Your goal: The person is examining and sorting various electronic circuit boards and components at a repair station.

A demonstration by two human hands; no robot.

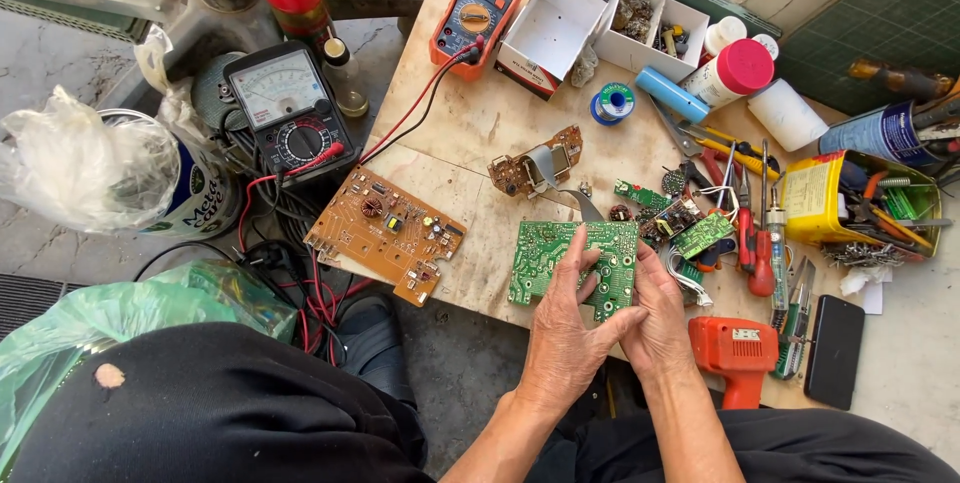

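On the table [470, 133], an open white box [553, 28] stands empty beside a divided one [650, 28] with small metal parts, and further right a yellow tub [815, 201] is crammed with tools. The green circuit board [560, 258], solder side up, sits at the table's near edge. The left hand [570, 343] and right hand [655, 318] both hold it, fingers [570, 263] curled loosely over its face.

Orange digital multimeter [479, 9] with grey screen at top, black analog meter [290, 108] left, open white cardboard box [549, 33] beside it
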